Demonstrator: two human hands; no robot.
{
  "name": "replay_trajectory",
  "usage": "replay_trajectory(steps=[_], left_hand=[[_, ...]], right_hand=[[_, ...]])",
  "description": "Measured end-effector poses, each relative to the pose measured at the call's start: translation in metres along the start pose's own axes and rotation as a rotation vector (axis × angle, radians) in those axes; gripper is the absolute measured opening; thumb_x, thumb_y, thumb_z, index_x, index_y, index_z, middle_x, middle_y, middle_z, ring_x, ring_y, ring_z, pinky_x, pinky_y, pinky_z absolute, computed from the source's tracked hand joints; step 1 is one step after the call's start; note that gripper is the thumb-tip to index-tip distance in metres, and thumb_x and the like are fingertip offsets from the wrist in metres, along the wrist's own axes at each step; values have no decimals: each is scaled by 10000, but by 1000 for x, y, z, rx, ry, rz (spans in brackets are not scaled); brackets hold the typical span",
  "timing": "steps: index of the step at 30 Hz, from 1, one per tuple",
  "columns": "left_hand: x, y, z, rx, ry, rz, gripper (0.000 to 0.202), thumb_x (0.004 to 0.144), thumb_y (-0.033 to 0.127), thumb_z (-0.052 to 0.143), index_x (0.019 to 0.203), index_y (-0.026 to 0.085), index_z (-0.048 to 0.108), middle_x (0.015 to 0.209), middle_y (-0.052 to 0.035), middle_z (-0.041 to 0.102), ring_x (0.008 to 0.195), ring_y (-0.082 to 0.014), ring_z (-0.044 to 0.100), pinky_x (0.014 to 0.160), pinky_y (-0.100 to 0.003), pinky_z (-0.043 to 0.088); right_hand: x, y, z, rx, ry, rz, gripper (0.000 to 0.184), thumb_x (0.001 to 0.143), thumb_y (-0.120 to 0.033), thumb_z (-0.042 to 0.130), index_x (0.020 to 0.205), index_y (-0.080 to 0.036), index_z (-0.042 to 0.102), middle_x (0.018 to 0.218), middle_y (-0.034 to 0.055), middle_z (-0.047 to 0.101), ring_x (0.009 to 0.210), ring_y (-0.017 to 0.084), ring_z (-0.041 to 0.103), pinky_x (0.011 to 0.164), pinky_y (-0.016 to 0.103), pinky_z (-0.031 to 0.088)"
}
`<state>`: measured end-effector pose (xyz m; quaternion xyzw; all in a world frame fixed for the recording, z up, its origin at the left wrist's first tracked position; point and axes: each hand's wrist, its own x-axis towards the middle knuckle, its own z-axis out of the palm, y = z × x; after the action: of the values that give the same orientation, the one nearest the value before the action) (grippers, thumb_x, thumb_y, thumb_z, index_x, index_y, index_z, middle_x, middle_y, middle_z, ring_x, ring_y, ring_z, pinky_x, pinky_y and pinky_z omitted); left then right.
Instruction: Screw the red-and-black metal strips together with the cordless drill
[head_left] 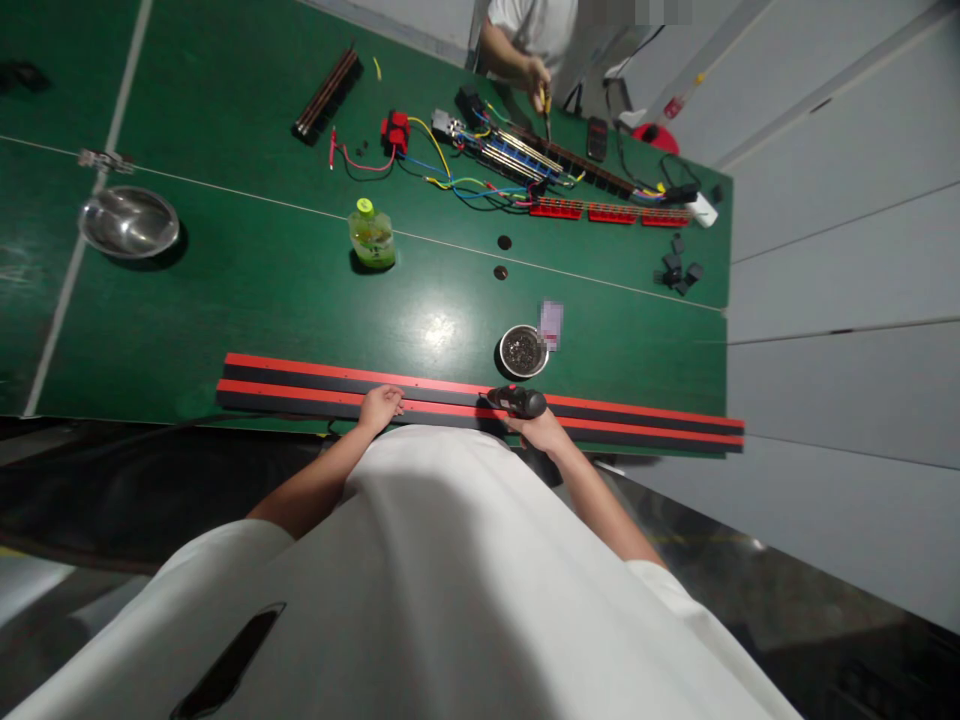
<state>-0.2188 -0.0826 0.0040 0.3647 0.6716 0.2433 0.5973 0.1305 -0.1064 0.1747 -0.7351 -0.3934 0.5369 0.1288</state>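
Two long red and black strips (315, 386) lie side by side along the near edge of the table. My left hand (381, 408) rests on the nearer strip, left of the middle, with its fingers drawn together. Anything between those fingertips is too small to make out. In my right hand (546, 432) is a black electric screwdriver (519, 401) with a red button. It lies level over the strips, its tip pointing left. Just beyond it stands a small metal bowl (502, 356) of tiny dark metal pieces, probably screws.
On the green table (262, 270) stand a green-capped bottle (372, 240) and a steel bowl (129, 222). Wired strips (517, 160) lie at the far side, where a person's hand (537, 82) holds a yellow-handled tool. Black blocks (679, 268) sit at right.
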Motion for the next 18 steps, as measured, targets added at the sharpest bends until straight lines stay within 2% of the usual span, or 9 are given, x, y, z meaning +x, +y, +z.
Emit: replay_trajectory(steps=[5, 9, 13, 18], left_hand=[[-1, 0, -1, -17, -10, 0, 67, 837, 247, 662, 828, 182, 672, 637, -19, 695, 529, -146, 659, 545, -243, 519], [-2, 1, -2, -40, -21, -7, 63, 847, 235, 660, 838, 173, 669, 632, -14, 692, 535, -139, 659, 554, -234, 524], [-3, 1, -3, -49, -19, -13, 48, 862, 204, 638, 843, 169, 664, 631, -11, 687, 529, -134, 658, 544, -226, 514], [-1, 1, -4, -43, -31, -17, 49, 864, 188, 628, 843, 164, 665, 638, -15, 695, 528, -139, 663, 548, -235, 520]], right_hand=[[-6, 0, -5, 39, -52, -18, 297, 789, -379, 823, 980, -186, 701, 641, -28, 659, 415, 123, 512, 406, 253, 442], [-24, 10, -9, 43, -37, -43, 405, 829, -497, 796, 1084, -189, 735, 696, -12, 694, 494, 152, 570, 515, 293, 529], [-42, 24, -8, -114, 73, 3, 294, 830, -445, 793, 979, -193, 770, 719, 24, 740, 670, 224, 694, 694, 347, 597], [-50, 35, 1, -200, 122, -10, 193, 866, -353, 747, 980, -203, 785, 932, 74, 816, 927, 279, 769, 877, 383, 604]])
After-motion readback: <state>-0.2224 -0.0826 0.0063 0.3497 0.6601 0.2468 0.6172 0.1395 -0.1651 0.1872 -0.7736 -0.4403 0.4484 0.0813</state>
